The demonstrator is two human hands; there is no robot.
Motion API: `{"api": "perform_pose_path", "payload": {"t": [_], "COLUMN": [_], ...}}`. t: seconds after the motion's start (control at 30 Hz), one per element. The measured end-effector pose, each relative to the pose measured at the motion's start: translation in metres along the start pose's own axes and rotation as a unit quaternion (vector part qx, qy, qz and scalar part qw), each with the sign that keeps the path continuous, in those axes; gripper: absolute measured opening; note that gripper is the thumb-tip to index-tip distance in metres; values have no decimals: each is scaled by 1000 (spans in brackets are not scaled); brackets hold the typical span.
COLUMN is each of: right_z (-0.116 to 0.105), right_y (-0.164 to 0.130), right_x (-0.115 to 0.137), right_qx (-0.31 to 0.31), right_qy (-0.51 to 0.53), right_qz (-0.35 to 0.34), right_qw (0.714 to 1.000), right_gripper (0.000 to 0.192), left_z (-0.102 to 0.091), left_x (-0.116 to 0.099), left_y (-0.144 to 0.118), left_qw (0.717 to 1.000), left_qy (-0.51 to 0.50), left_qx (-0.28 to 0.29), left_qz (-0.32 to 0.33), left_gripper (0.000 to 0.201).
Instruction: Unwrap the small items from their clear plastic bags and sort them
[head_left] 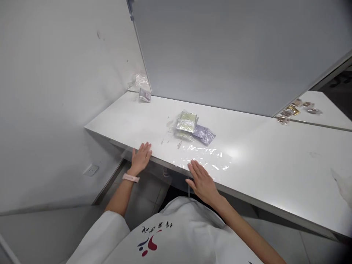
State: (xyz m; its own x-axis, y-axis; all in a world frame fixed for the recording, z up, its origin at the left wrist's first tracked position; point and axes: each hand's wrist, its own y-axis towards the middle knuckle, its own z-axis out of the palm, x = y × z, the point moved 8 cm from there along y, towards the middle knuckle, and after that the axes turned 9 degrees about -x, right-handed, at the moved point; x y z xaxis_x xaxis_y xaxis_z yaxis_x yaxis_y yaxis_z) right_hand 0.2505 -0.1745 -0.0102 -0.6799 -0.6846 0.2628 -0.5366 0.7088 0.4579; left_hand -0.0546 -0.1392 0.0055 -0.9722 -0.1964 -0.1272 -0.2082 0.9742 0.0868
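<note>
My left hand (141,157) lies flat on the front edge of the white table (275,161), fingers apart, holding nothing. My right hand (202,180) rests flat on the near edge too, its fingers touching a large clear plastic bag (203,156) spread on the tabletop. Just beyond that bag lies a small pile of clear packets: a green-filled packet (187,121) on top and a purple-filled packet (204,134) to its right. A pink band sits on my left wrist.
A grey partition panel (233,55) stands along the table's back. More clear packets (143,90) sit at the far left corner by the white wall. Several gold and brown sachets (295,108) lie on the neighbouring desk at right. A wall socket (90,169) is low left.
</note>
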Motion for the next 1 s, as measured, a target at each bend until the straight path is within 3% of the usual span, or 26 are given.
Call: {"api": "perform_pose_path", "payload": {"t": [0.17, 0.27, 0.33, 0.4, 0.47, 0.53, 0.6, 0.67, 0.73, 0.8, 0.9, 1.0], "right_z": [47, 38, 12, -19, -38, -41, -30, -9, 16, 43, 67, 58], "right_y": [77, 121, 151, 178, 199, 216, 231, 247, 263, 272, 270, 250], "right_x": [47, 52, 32, -5, -45, -78, -93, -89, -74, -60, -58, -79], "right_qx": [59, 58, 3, -68, -99, -89, -55, -21, 11, 65, 116, 87], "right_qy": [63, 102, 106, 92, 62, 10, -32, -45, -47, -54, -66, -65], "right_qz": [-59, -76, -52, 5, 64, 115, 130, 105, 56, 8, -33, -29], "right_qw": [994, 990, 993, 993, 991, 989, 989, 993, 997, 996, 991, 994], "right_gripper": [65, 55, 50, 46, 44, 42, 42, 42, 41, 41, 41, 38], "left_z": [-6, -12, -21, -35, -50, -64, -66, -49, -18, 8, 22, 24], "left_x": [77, 125, 156, 182, 198, 194, 166, 125, 87, 62, 51, 44], "left_y": [53, 75, 88, 98, 107, 117, 128, 137, 143, 146, 157, 178], "left_qw": [997, 989, 984, 977, 970, 965, 967, 977, 989, 995, 997, 997], "left_qy": [34, 38, 40, 43, 52, 81, 112, 115, 85, 48, 24, 19], "left_qx": [8, 9, 7, 4, -10, -53, -97, -97, -47, -9, -2, -1], "left_qz": [-76, -139, -174, -207, -239, -245, -209, -154, -110, -87, -80, -69], "left_gripper": [61, 60, 58, 57, 57, 58, 62, 66, 68, 71, 72, 72]}}
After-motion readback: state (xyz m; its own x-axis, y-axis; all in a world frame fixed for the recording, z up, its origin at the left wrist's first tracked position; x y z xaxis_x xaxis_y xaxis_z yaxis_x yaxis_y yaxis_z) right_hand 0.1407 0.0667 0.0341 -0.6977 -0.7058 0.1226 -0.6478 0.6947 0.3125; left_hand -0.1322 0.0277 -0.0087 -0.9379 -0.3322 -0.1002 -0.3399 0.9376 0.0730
